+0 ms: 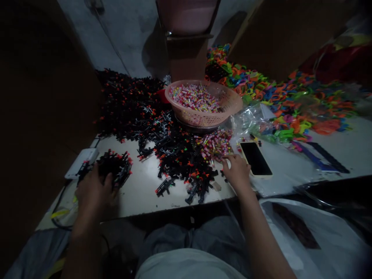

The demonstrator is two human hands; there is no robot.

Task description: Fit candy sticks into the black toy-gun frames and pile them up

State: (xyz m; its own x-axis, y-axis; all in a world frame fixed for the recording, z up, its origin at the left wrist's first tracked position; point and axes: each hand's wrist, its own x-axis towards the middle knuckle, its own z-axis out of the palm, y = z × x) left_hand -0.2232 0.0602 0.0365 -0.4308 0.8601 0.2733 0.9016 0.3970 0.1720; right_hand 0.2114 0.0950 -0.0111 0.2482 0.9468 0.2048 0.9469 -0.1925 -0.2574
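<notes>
My left hand [93, 190] is closed around a bundle of small black toy guns with orange tips [114, 166], held at the left of the white table [145, 186]. My right hand [236, 170] reaches with its fingers pinched into a loose heap of small pink and white candies [216, 144]; what the fingers hold is too small to make out. A big pile of the same black toy guns [162, 131] spreads between the two hands. Behind it stands a pink mesh basket [229, 106] full of candies.
A phone [255, 159] lies face up just right of my right hand. Clear plastic bags [250, 120] and a heap of bright coloured plastic toys [290, 100] fill the back right. A white box with cables [81, 161] sits at the left edge. A white bag [314, 236] lies at my lap.
</notes>
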